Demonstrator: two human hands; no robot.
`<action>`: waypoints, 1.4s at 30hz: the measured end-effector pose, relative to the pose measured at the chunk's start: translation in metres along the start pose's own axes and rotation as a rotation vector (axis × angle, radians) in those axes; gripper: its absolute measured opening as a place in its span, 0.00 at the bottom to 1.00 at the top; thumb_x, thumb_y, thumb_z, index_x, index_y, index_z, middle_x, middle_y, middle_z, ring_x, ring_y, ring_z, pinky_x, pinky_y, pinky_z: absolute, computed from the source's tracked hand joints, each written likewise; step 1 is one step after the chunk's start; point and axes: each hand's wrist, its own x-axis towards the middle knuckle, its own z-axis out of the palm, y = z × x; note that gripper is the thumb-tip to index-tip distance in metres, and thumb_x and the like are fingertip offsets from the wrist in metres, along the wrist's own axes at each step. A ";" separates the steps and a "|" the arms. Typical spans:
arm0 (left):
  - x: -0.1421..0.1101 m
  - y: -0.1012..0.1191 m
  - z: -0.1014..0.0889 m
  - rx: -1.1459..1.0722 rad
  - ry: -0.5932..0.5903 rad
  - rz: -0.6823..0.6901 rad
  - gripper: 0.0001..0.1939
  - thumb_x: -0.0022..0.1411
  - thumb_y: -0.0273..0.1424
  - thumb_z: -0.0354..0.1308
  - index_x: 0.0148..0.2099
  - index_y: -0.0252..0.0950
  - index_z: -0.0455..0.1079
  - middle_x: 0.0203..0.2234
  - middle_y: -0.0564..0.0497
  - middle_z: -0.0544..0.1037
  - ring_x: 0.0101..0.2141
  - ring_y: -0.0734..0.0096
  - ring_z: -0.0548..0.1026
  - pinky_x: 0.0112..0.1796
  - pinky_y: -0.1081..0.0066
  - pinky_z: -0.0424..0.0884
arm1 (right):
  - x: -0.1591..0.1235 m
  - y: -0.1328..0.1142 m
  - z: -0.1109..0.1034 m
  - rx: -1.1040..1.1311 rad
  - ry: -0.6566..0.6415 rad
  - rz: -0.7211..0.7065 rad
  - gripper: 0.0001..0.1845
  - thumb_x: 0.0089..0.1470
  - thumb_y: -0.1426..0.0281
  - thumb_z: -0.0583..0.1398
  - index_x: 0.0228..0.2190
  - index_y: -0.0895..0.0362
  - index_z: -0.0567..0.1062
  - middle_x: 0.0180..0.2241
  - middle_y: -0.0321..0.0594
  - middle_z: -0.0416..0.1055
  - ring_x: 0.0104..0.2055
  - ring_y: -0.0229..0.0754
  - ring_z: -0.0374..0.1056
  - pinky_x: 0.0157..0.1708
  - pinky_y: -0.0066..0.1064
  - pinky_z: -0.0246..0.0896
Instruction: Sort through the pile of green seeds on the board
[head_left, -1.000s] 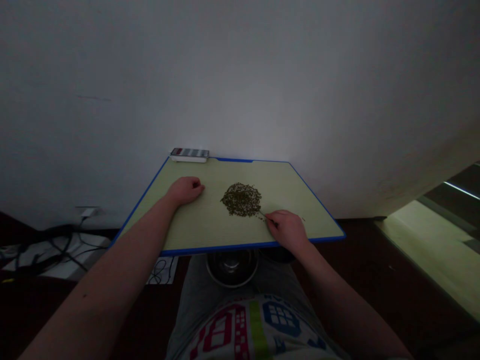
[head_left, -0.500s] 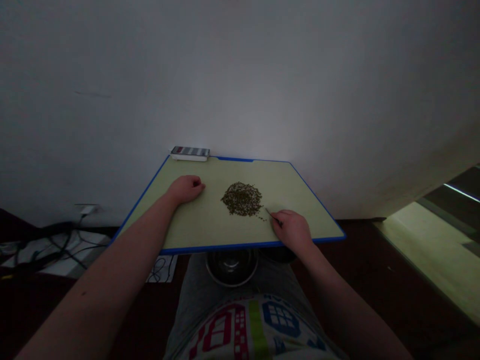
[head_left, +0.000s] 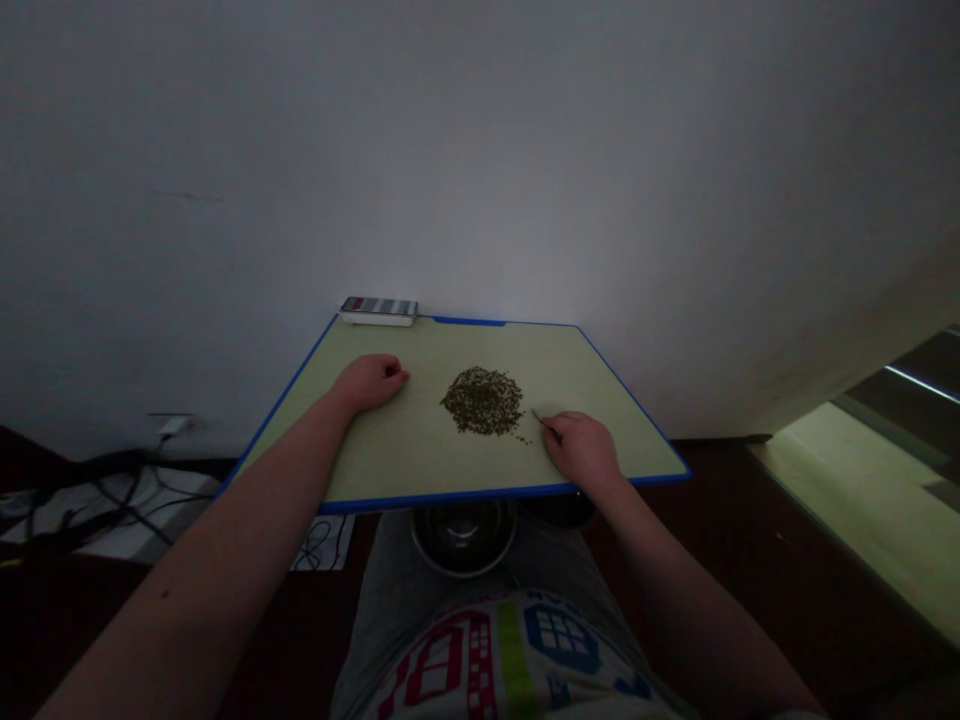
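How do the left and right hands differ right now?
The left hand shows no tool; the right hand grips a thin tool.
The left hand sits left of the grain pile; the right hand sits right of it.
The right hand is nearer the near edge of the board than the left hand.
Shared: both have curled fingers.

Pale board (head_left: 405, 460), blue edge (head_left: 465, 495). On it: pile of small dark grains (head_left: 484, 402) near middle, strays (head_left: 523, 439) near right, white box (head_left: 379, 320) far left corner, my left hand (head_left: 373, 381) left of pile.
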 end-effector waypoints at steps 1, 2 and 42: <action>0.000 0.000 0.000 -0.005 0.002 0.004 0.20 0.54 0.46 0.46 0.31 0.37 0.72 0.24 0.47 0.75 0.27 0.65 0.70 0.29 0.68 0.61 | 0.002 0.003 0.000 -0.011 -0.002 0.015 0.14 0.54 0.69 0.54 0.37 0.53 0.78 0.35 0.42 0.76 0.37 0.44 0.69 0.35 0.32 0.62; 0.000 0.000 0.000 -0.007 0.007 0.007 0.20 0.54 0.46 0.46 0.31 0.37 0.72 0.24 0.46 0.75 0.27 0.65 0.70 0.29 0.68 0.61 | 0.004 0.007 0.001 -0.020 -0.002 0.029 0.14 0.54 0.69 0.54 0.36 0.53 0.79 0.35 0.43 0.76 0.37 0.44 0.69 0.35 0.32 0.62; 0.001 -0.001 0.001 0.024 0.004 -0.006 0.20 0.55 0.46 0.45 0.29 0.36 0.70 0.24 0.48 0.74 0.26 0.68 0.68 0.26 0.70 0.58 | 0.001 0.028 -0.003 0.370 0.022 -0.147 0.09 0.52 0.72 0.57 0.32 0.55 0.78 0.33 0.38 0.77 0.35 0.40 0.71 0.36 0.29 0.63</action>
